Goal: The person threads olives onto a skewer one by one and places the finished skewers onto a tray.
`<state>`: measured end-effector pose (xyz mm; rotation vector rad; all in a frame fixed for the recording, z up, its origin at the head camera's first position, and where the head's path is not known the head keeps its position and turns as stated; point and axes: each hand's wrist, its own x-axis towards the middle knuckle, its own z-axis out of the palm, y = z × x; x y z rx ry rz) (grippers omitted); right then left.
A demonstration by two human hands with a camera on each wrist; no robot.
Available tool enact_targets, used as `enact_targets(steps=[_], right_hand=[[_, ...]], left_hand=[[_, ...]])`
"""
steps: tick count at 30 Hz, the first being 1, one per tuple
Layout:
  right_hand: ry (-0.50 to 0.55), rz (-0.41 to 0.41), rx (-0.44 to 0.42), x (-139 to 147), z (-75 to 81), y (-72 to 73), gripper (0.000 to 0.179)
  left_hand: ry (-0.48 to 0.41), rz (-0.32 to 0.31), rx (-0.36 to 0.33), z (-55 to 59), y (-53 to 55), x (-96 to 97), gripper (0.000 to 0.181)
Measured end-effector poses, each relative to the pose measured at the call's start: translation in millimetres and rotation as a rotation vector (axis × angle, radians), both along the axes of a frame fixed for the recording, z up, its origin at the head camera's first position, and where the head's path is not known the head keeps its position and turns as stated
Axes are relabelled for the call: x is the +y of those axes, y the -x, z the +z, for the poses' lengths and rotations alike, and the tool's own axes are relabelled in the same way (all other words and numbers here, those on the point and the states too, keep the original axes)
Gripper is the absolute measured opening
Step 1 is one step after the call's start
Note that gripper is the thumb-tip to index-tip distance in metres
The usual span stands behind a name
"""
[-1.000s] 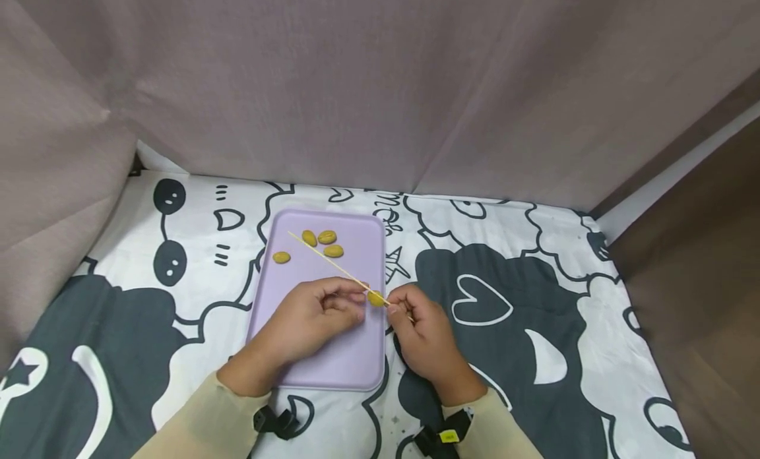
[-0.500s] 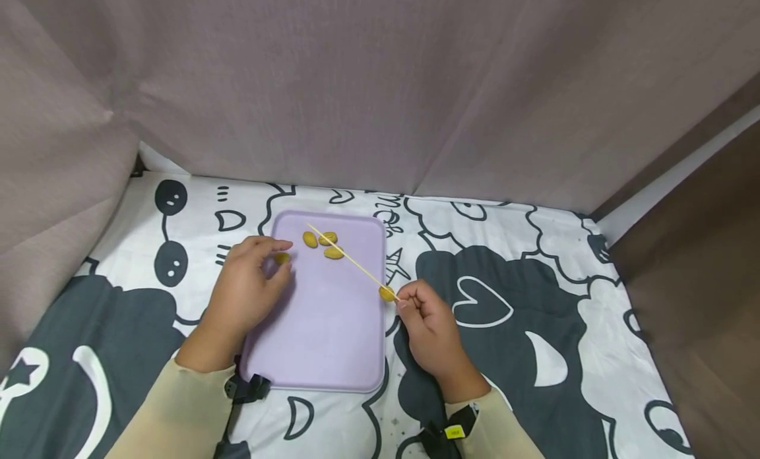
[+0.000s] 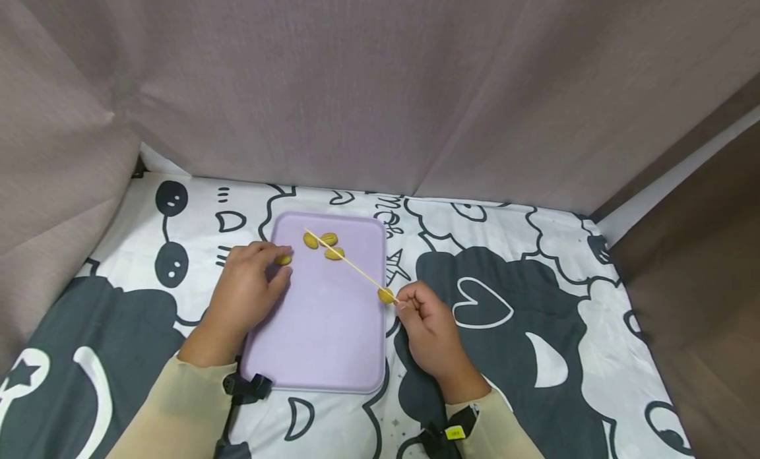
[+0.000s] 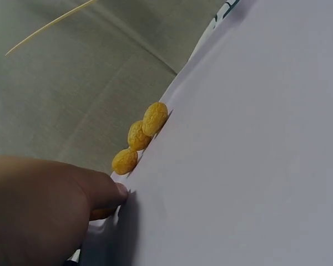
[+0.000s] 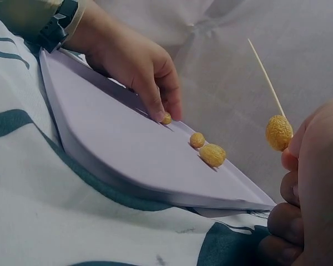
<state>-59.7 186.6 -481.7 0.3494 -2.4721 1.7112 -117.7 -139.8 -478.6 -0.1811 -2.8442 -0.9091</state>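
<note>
My right hand [image 3: 432,330] pinches the lower end of a thin wooden skewer [image 3: 359,269], which slants up and left over the lilac tray [image 3: 323,340]. One wrinkled yellow oval fruit [image 5: 278,133] is threaded on the skewer, right by my fingertips. At the tray's left side, my left hand [image 3: 245,287] has thumb and fingers on either side of another yellow fruit [image 5: 166,118], pinching it on the tray; the fingers partly cover it. Three more such fruits, one of them a yellow fruit [image 4: 155,118], lie grouped near the tray's far end, under the skewer in the head view.
The tray lies on a white and dark grey patterned cloth [image 3: 487,261]. A grey-brown fabric curtain [image 3: 380,96] rises behind it, with more hanging fabric at both sides.
My left hand has left the threaded fruit and moved left to the lone fruit, its fingers closing on it. My right hand has drawn the skewer slightly right.
</note>
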Motion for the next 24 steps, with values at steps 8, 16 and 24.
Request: enact_targets(steps=[8, 16, 24], right_hand=[[-0.012, 0.002, -0.031, 0.0, 0.2, -0.6, 0.015], [-0.001, 0.023, -0.048, -0.2, 1.4, -0.3, 0.012], [-0.025, 0.018, -0.05, -0.9, 0.3, -0.7, 0.013]], left_hand=[[0.039, 0.002, 0.014, 0.6, 0.9, 0.5, 0.029], [0.037, 0.004, 0.035, 3.4, 0.5, 2.4, 0.026], [-0.085, -0.052, 0.168, 4.0, -1.5, 3.1, 0.027]])
